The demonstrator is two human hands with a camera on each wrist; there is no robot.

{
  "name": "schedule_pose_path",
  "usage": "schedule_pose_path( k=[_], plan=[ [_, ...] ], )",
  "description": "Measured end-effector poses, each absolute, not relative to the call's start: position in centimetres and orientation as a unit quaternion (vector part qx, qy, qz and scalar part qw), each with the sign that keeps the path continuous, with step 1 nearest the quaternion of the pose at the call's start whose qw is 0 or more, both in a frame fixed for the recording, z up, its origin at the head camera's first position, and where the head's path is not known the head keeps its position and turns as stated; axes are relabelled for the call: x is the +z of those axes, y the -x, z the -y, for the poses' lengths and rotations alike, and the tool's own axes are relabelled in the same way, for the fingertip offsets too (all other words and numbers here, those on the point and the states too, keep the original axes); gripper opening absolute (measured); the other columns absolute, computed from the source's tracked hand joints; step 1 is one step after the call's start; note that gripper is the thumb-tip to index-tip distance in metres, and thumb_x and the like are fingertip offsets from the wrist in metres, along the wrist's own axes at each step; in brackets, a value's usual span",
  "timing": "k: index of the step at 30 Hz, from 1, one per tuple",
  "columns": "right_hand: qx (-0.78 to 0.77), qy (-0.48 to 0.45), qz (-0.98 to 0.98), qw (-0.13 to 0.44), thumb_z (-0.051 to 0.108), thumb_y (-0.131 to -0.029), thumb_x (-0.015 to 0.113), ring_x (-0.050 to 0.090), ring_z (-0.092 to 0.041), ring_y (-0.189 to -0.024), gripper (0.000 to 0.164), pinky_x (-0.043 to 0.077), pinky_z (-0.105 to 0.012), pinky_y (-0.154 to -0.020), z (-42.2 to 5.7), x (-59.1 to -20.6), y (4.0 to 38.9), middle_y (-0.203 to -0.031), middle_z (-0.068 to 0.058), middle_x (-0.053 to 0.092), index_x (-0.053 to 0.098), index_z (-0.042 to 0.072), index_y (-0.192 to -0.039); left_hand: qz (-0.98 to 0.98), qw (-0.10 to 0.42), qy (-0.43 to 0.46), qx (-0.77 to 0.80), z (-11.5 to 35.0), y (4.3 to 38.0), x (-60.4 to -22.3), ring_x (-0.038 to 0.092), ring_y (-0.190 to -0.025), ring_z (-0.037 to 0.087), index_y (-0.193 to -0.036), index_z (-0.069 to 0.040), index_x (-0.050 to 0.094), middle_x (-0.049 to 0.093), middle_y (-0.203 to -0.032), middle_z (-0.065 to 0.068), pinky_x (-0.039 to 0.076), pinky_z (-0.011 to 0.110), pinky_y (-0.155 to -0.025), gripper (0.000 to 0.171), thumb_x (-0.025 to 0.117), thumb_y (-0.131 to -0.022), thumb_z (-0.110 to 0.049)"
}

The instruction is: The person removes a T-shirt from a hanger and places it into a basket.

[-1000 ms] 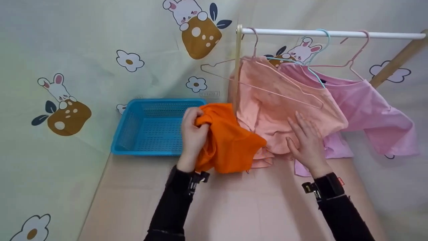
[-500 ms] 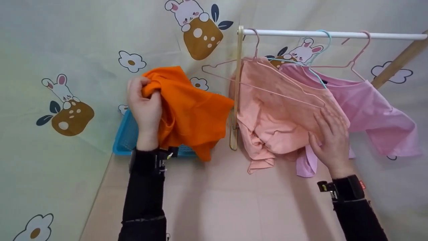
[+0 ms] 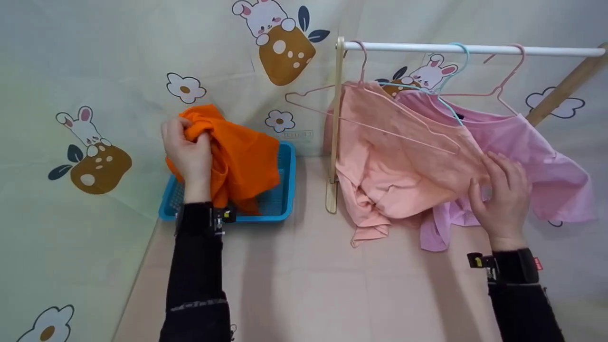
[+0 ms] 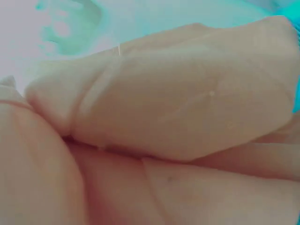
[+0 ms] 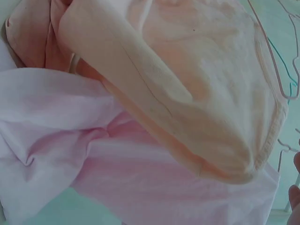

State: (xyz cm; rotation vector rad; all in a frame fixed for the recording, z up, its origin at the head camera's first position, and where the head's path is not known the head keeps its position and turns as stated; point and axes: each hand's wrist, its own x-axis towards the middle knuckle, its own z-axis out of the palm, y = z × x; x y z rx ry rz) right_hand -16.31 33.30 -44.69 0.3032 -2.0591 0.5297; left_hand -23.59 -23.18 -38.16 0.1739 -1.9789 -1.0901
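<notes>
At the left of the head view, my left hand [image 3: 186, 152] grips a bunched orange garment [image 3: 247, 156] by its upper edge. The cloth hangs down over and partly inside a blue plastic basket [image 3: 288, 190]; its full shape is hidden by folds. My right hand [image 3: 506, 199], fingers loosely extended, is at the right edge of a peach shirt [image 3: 408, 142] and in front of a pink shirt [image 3: 546, 156]. I cannot tell whether it touches either. In the right wrist view, the peach shirt [image 5: 201, 103] overlaps the pink one [image 5: 187, 187], and only fingertips [image 5: 295, 197] show.
A white rail [image 3: 403, 46] on a wooden stand [image 3: 337, 109] bears a pink hanger [image 3: 304, 90], a turquoise hanger [image 3: 463, 61] and another pink hanger [image 3: 515, 71]. The rack stands right of the basket on a pale pink tabletop [image 3: 332, 285], before a printed backdrop [image 3: 142, 47].
My left hand has carried the orange garment leftward from beside the rack, then lowered it over the basket. My right hand has slid right across the peach shirt to its edge.
</notes>
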Motion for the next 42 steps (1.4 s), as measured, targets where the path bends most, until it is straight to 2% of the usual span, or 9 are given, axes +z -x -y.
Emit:
schedule_pose_path(
  k=[4,6,9,15,20,24,29,38,42],
  plan=[
    [0.211,-0.113,0.848,0.473,0.026,-0.088,0.056,0.051,-0.039,-0.121,0.045,0.033,-0.049,-0.11,-33.9,-44.1,16.3,-0.129,-0.017,0.06,0.062,0.004,-0.126,0.873,0.274,-0.074,-0.397,23.9,24.1,-42.3,0.046,-0.111,0.034,-0.109,0.002,0.06,0.05,-0.115,0.019,0.038,0.04,-0.096,0.024,0.066,-0.086,-0.002],
    [0.209,-0.109,0.85,0.471,0.026,-0.088,0.056,0.05,-0.04,-0.122,0.045,0.032,-0.048,-0.11,-34.1,-43.7,16.3,-0.129,-0.017,0.059,0.062,0.004,-0.127,0.9,0.194,-0.079,-0.383,24.1,23.8,-44.0,0.042,-0.121,0.038,-0.12,0.002,0.058,0.045,-0.13,0.022,0.035,0.047,-0.103,0.035,0.069,-0.088,-0.007],
    [0.208,-0.104,0.851,0.471,0.023,-0.088,0.057,0.049,-0.041,-0.122,0.044,0.031,-0.048,-0.11,-34.4,-43.3,16.5,-0.13,-0.018,0.058,0.061,0.004,-0.127,0.914,0.133,-0.081,-0.374,24.3,23.3,-46.2,0.035,-0.129,0.042,-0.129,0.003,0.053,0.037,-0.143,0.025,0.031,0.052,-0.107,0.044,0.069,-0.092,-0.015],
    [0.208,-0.102,0.855,0.464,0.025,-0.089,0.057,0.048,-0.04,-0.124,0.045,0.03,-0.048,-0.111,-35.0,-42.5,17.4,-0.134,-0.017,0.057,0.059,0.002,-0.127,0.926,0.119,-0.067,-0.352,23.9,22.6,-49.0,0.037,-0.128,0.045,-0.133,0.005,0.051,0.037,-0.144,0.027,0.033,0.055,-0.106,0.049,0.068,-0.093,-0.017],
    [0.204,-0.111,0.87,0.434,0.03,-0.092,0.055,0.046,-0.037,-0.128,0.049,0.028,-0.047,-0.113,-34.9,-41.7,18.4,-0.137,-0.018,0.055,0.057,0.001,-0.132,0.938,0.095,-0.06,-0.327,23.4,21.8,-50.7,0.037,-0.128,0.046,-0.133,0.002,0.052,0.037,-0.146,0.026,0.035,0.061,-0.101,0.049,0.068,-0.093,-0.02],
    [0.208,-0.129,0.872,0.423,0.025,-0.091,0.059,0.046,-0.037,-0.128,0.049,0.028,-0.046,-0.113,-34.4,-41.2,19.5,-0.137,-0.019,0.055,0.057,0.001,-0.134,0.949,0.087,-0.043,-0.301,23.1,21.2,-51.8,0.036,-0.13,0.047,-0.136,0.001,0.051,0.037,-0.147,0.026,0.035,0.066,-0.099,0.051,0.068,-0.093,-0.022],
    [0.232,-0.143,0.87,0.412,0.019,-0.09,0.065,0.048,-0.038,-0.126,0.046,0.028,-0.046,-0.113,-33.6,-40.4,21.0,-0.135,-0.018,0.057,0.058,0.002,-0.132,0.956,0.1,-0.016,-0.276,22.6,20.3,-52.4,0.035,-0.13,0.049,-0.138,0.003,0.049,0.037,-0.148,0.027,0.034,0.069,-0.097,0.055,0.069,-0.093,-0.021],
    [0.245,-0.113,0.922,0.277,0.024,-0.096,0.063,0.041,-0.041,-0.131,0.051,0.027,-0.051,-0.113,-31.2,-36.4,22.7,-0.141,-0.022,0.049,0.051,0.002,-0.14,0.952,0.132,0.048,-0.273,20.1,18.7,-52.2,0.033,-0.133,0.046,-0.141,-0.001,0.05,0.036,-0.151,0.024,0.029,0.067,-0.102,0.058,0.072,-0.091,-0.02],
    [0.241,-0.105,0.933,0.246,0.025,-0.098,0.06,0.041,-0.042,-0.131,0.052,0.027,-0.052,-0.112,-30.0,-34.8,23.8,-0.141,-0.024,0.049,0.049,0.001,-0.142,0.946,0.155,0.08,-0.273,18.9,17.9,-52.1,0.034,-0.133,0.044,-0.139,-0.002,0.052,0.038,-0.15,0.023,0.03,0.066,-0.101,0.057,0.074,-0.089,-0.017]
  ],
)
